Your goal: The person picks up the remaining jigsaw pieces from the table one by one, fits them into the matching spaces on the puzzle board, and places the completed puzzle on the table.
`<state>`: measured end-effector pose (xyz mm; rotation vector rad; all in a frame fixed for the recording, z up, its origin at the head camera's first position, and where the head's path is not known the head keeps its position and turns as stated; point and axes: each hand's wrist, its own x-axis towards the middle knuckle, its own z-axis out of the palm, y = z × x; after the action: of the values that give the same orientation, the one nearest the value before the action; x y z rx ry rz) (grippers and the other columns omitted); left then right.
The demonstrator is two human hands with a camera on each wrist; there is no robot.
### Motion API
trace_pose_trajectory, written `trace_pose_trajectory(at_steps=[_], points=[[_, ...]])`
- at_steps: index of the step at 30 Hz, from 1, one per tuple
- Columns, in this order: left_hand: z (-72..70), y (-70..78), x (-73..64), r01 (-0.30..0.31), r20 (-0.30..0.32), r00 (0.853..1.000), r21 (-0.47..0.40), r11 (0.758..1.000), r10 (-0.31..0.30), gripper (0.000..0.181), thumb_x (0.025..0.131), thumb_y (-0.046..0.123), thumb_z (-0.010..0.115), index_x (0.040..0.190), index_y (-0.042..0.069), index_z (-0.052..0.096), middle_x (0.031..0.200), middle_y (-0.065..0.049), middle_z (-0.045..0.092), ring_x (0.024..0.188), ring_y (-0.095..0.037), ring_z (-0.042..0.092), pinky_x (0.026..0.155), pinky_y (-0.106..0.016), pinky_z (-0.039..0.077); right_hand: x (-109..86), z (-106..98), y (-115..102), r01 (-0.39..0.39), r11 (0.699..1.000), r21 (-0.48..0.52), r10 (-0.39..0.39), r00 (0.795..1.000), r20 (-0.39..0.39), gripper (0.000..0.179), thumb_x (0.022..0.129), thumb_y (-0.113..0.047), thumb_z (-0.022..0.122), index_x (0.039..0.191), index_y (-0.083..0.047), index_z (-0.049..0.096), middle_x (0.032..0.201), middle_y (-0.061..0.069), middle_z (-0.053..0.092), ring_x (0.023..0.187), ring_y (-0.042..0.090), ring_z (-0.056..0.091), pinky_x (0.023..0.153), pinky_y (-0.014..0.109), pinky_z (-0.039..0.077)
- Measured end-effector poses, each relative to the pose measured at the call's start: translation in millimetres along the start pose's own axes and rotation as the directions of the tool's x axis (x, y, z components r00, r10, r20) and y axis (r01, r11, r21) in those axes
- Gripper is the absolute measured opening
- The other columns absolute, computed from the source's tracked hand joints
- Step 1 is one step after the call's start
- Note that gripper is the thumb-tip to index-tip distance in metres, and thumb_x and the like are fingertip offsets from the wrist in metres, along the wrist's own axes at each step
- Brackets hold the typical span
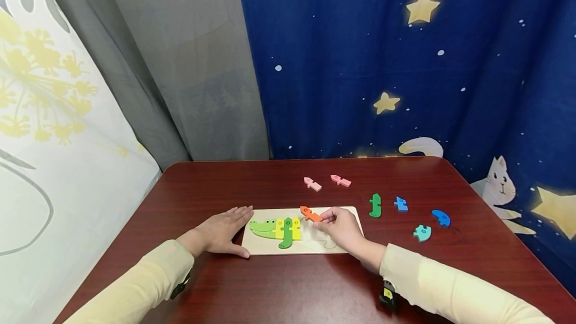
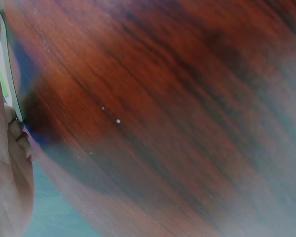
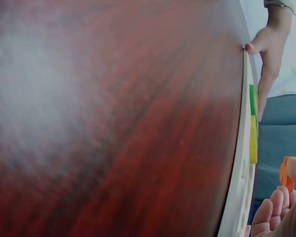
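Note:
My right hand [image 1: 345,233] pinches an orange puzzle piece [image 1: 310,214] between thumb and fingers, over the wooden puzzle board [image 1: 309,248]. In the right wrist view the orange piece [image 3: 286,174] appears at the fingertips, apart from the board. Set in the board's left part are a light green crocodile head [image 1: 262,229], two yellow pieces [image 1: 296,229] and a darker green leg piece [image 1: 287,235] between them. Bare recess outlines show to their right. Fingers extended, my left hand [image 1: 224,231] rests at the board's left edge, thumb by the near corner.
Beyond the board lie two pink pieces [image 1: 340,180]. To its right are a green piece [image 1: 375,205], a small blue piece [image 1: 401,204], a curved blue piece [image 1: 441,217] and a teal piece [image 1: 422,233]. All lie on the dark red-brown table [image 1: 270,284], with curtains behind.

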<state>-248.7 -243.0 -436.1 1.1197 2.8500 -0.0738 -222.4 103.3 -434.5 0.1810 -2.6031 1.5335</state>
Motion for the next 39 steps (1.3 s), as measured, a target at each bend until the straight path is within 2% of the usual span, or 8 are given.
trace_pose_trajectory(at_steps=[11, 22, 30, 39], points=[[-1.4, 0.6, 0.5, 0.003, 0.008, 1.0, 0.004, 1.0, -0.003, 0.115, 0.076, 0.086, 0.042, 0.154, 0.003, 0.024, 0.159, -0.011, 0.021, 0.145, -0.027, 0.02, 0.116, -0.042, 0.022, -7.2, 6, 5, 0.011, 0.999, -0.034, -0.01, 1.0, 0.018, 0.019, 0.075, -0.012, 0.084, 0.076, -0.007, 0.066, 0.066, -0.004, 0.06, 0.06, 0.011, 0.054, 0.055, 0.026, 0.046], [-1.3, 1.3, -0.1, 0.004, 0.009, 1.0, -0.009, 1.0, -0.004, 0.115, 0.077, 0.085, 0.043, 0.154, 0.002, 0.024, 0.159, -0.012, 0.021, 0.145, -0.028, 0.021, 0.116, -0.042, 0.022, -9.4, 7, 6, -0.015, 0.996, -0.086, 0.018, 0.999, 0.035, 0.019, 0.075, -0.015, 0.084, 0.075, -0.009, 0.065, 0.065, -0.004, 0.059, 0.06, 0.01, 0.054, 0.058, 0.028, 0.046], [-0.6, 1.1, 0.5, 0.009, 0.012, 1.0, -0.002, 1.0, -0.009, 0.115, 0.076, 0.085, 0.044, 0.154, 0.003, 0.024, 0.159, -0.011, 0.021, 0.145, -0.027, 0.02, 0.116, -0.042, 0.021, -10.2, 8, 6, 0.002, 0.993, -0.114, 0.002, 0.999, 0.035, 0.02, 0.075, -0.015, 0.084, 0.075, -0.009, 0.065, 0.065, -0.005, 0.059, 0.058, 0.01, 0.055, 0.057, 0.028, 0.047], [1.5, 0.9, 0.6, -0.001, -0.008, 1.0, -0.001, 1.0, 0.001, 0.115, 0.077, 0.085, 0.045, 0.153, 0.001, 0.026, 0.158, -0.013, 0.023, 0.144, -0.028, 0.022, 0.115, -0.042, 0.023, -8.7, 12, 6, 0.026, 0.988, -0.152, -0.021, 0.999, 0.037, 0.024, 0.072, -0.019, 0.086, 0.074, -0.01, 0.063, 0.064, -0.005, 0.057, 0.061, 0.01, 0.051, 0.057, 0.027, 0.044]])
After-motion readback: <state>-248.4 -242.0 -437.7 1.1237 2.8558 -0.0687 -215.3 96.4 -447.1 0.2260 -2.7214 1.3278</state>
